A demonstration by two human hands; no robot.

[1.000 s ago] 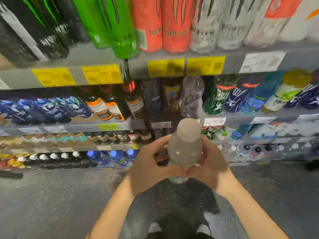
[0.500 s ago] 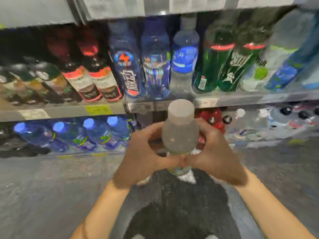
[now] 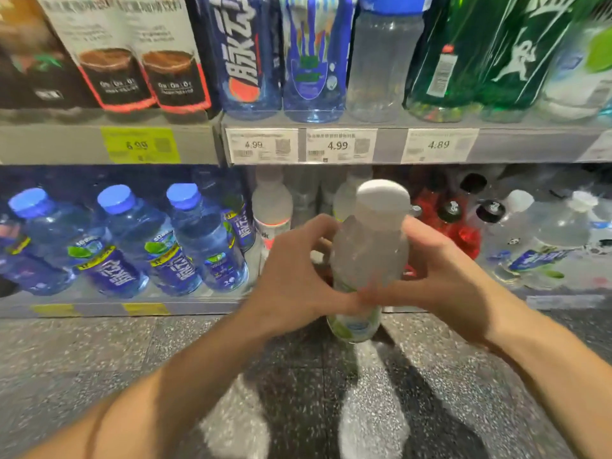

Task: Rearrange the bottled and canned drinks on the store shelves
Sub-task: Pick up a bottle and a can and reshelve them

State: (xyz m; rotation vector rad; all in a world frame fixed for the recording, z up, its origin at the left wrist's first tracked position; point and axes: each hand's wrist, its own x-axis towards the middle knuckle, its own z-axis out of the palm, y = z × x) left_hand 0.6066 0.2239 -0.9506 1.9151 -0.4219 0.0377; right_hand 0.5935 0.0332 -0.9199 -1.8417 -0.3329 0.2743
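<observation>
I hold a cloudy white bottle with a wide white cap upright in front of the bottom shelf. My left hand grips its left side and my right hand grips its right side, fingers meeting across the front. A green and white label shows below my fingers. Behind the bottle, on the bottom shelf, stand similar white bottles.
Blue-capped blue bottles fill the bottom shelf at left, red bottles with black caps and clear bottles at right. The shelf above carries price tags, blue bottles, a clear bottle and green bottles. Speckled floor lies below.
The view has dropped and closed in on the two lowest shelves. Both hands still hold the white bottle, which is now nearer the bottom shelf.
</observation>
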